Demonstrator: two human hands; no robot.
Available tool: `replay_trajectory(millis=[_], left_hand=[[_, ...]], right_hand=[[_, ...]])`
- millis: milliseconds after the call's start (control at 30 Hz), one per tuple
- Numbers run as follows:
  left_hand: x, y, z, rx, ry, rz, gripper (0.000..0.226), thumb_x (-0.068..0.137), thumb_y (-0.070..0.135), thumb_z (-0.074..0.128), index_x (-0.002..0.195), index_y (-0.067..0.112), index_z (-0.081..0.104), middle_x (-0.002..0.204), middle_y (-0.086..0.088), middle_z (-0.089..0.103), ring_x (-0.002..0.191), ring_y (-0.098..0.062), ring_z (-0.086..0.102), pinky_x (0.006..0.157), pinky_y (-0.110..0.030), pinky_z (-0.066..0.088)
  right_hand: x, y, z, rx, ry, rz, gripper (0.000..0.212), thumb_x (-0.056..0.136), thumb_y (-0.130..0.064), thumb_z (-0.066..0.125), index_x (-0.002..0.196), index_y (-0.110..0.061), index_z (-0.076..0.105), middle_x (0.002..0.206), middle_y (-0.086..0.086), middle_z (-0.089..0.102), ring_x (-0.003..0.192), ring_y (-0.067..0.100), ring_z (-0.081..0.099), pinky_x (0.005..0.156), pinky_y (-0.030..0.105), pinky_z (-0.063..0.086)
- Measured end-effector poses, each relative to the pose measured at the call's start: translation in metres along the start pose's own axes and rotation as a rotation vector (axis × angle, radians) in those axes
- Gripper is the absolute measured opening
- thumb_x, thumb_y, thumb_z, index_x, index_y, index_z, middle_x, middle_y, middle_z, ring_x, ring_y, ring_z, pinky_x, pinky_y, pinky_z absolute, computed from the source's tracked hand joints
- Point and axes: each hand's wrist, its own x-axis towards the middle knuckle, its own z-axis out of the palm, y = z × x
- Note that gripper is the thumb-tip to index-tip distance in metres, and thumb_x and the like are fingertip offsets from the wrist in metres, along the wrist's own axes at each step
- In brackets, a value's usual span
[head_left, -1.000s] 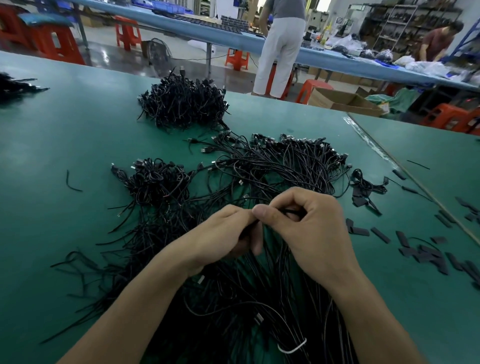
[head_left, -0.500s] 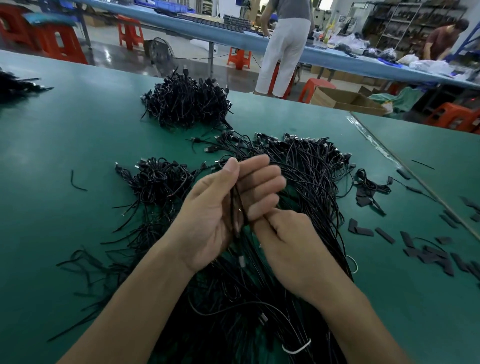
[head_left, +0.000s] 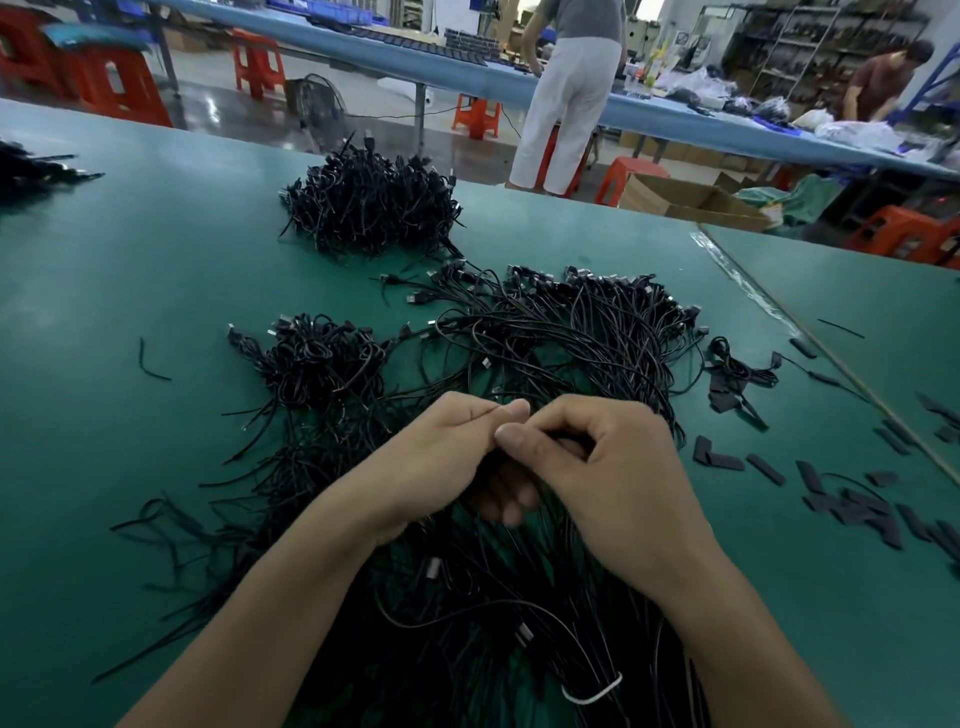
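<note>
The broad green table (head_left: 130, 270) carries nearly everything. Down its middle lies a big loose sheaf of thin black cables (head_left: 571, 343), its long axis running from the person's side toward the far edge, with the plug ends fanned out at the far side and pointing away. Behind it sits a dense rounded heap of coiled black cables (head_left: 369, 202), and to the left of the sheaf, touching its strands, a smaller tangled heap of coiled black cables (head_left: 317, 358). Beyond the table's far edge stands an open brown cardboard box (head_left: 685, 200), flaps up; what it holds cannot be seen from here. The left hand (head_left: 441, 457) and right hand (head_left: 613, 467) meet just above the near part of the sheaf, both clenched round one thin black cable (head_left: 563, 440): thumbs press against forefingers and the other fingers curl under it. Only a short dark stretch shows below the right thumb, lying roughly crosswise from hand to hand; its ends are hidden, so its heading cannot be told. Flat black strips (head_left: 857, 509) lie scattered to the right. A small white tie (head_left: 592, 693) binds the sheaf's near end.
</note>
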Motion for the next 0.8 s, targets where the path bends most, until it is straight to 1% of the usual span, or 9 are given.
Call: replay_trajectory(millis=[133, 200, 233, 300, 400, 567, 633, 700, 800], left_hand=[[-0.003, 0.001, -0.006, -0.044, -0.068, -0.073, 0.06, 0.106, 0.041, 0.039, 0.057, 0.02, 0.067, 0.044, 0.002, 0.052, 0.032, -0.006, 0.043, 0.034, -0.015, 0.033], [-0.004, 0.002, -0.007, -0.142, -0.104, -0.07, 0.055, 0.1, 0.043, 0.045, 0.054, 0.019, 0.061, 0.04, 0.004, 0.044, 0.029, -0.005, 0.035, 0.032, -0.014, 0.028], [-0.005, 0.004, -0.008, -0.205, -0.122, -0.06, 0.051, 0.097, 0.043, 0.046, 0.054, 0.018, 0.059, 0.04, 0.005, 0.041, 0.028, -0.004, 0.032, 0.031, -0.014, 0.025], [-0.005, 0.006, -0.009, -0.325, -0.154, -0.027, 0.046, 0.094, 0.041, 0.049, 0.055, 0.018, 0.056, 0.039, 0.007, 0.039, 0.028, -0.002, 0.03, 0.031, -0.013, 0.022], [-0.006, 0.011, -0.011, -0.505, -0.201, 0.042, 0.043, 0.095, 0.04, 0.049, 0.057, 0.021, 0.056, 0.041, 0.012, 0.041, 0.03, 0.001, 0.034, 0.033, -0.011, 0.026], [-0.01, 0.02, -0.019, -0.887, -0.308, 0.198, 0.038, 0.095, 0.036, 0.047, 0.073, 0.015, 0.069, 0.054, 0.008, 0.058, 0.042, 0.0, 0.053, 0.042, -0.011, 0.043], [-0.009, 0.02, -0.016, -0.91, -0.171, 0.253, 0.038, 0.095, 0.037, 0.049, 0.081, 0.014, 0.076, 0.065, 0.006, 0.066, 0.052, -0.002, 0.061, 0.048, -0.012, 0.049], [-0.007, 0.019, -0.01, -0.875, 0.012, 0.301, 0.042, 0.094, 0.037, 0.047, 0.089, 0.012, 0.081, 0.08, 0.0, 0.074, 0.067, -0.008, 0.07, 0.058, -0.013, 0.054], [-0.002, 0.013, -0.001, -0.644, 0.181, 0.363, 0.045, 0.094, 0.037, 0.045, 0.104, 0.007, 0.078, 0.102, -0.012, 0.076, 0.093, -0.021, 0.075, 0.073, -0.019, 0.057]], right_hand=[[0.004, -0.001, -0.004, 0.101, 0.028, -0.038, 0.021, 0.085, -0.024, 0.078, 0.069, -0.014, 0.068, 0.058, 0.001, 0.069, 0.058, 0.014, 0.07, 0.064, 0.029, 0.055], [0.006, -0.001, -0.003, 0.084, 0.092, -0.055, 0.024, 0.08, -0.034, 0.079, 0.069, -0.016, 0.067, 0.059, -0.001, 0.069, 0.057, 0.013, 0.065, 0.058, 0.03, 0.052], [0.007, 0.0, -0.003, 0.077, 0.126, -0.055, 0.026, 0.078, -0.04, 0.078, 0.069, -0.018, 0.067, 0.06, 0.0, 0.067, 0.055, 0.017, 0.061, 0.055, 0.031, 0.05], [0.008, 0.001, -0.002, 0.084, 0.163, -0.055, 0.032, 0.079, -0.049, 0.072, 0.069, -0.019, 0.067, 0.059, 0.0, 0.063, 0.051, 0.013, 0.051, 0.049, 0.027, 0.043], [0.007, 0.007, 0.001, 0.116, 0.165, 0.0, 0.045, 0.088, -0.054, 0.057, 0.068, -0.015, 0.064, 0.05, -0.007, 0.046, 0.045, 0.004, 0.036, 0.043, 0.018, 0.03], [0.0, 0.012, 0.009, 0.047, 0.07, 0.104, 0.051, 0.092, -0.06, 0.042, 0.069, -0.02, 0.063, 0.048, -0.006, 0.037, 0.043, 0.009, 0.03, 0.042, 0.024, 0.023], [-0.003, 0.01, 0.013, 0.034, 0.004, 0.091, 0.052, 0.093, -0.06, 0.041, 0.069, -0.019, 0.061, 0.045, -0.008, 0.035, 0.041, 0.006, 0.026, 0.041, 0.021, 0.022], [-0.004, 0.008, 0.019, -0.002, -0.035, 0.054, 0.047, 0.099, -0.052, 0.042, 0.07, -0.018, 0.057, 0.045, -0.011, 0.036, 0.04, 0.006, 0.026, 0.04, 0.02, 0.021], [-0.003, 0.007, 0.025, -0.145, -0.089, 0.035, 0.034, 0.102, -0.043, 0.046, 0.075, -0.023, 0.052, 0.052, -0.011, 0.046, 0.042, 0.008, 0.032, 0.042, 0.032, 0.028]])
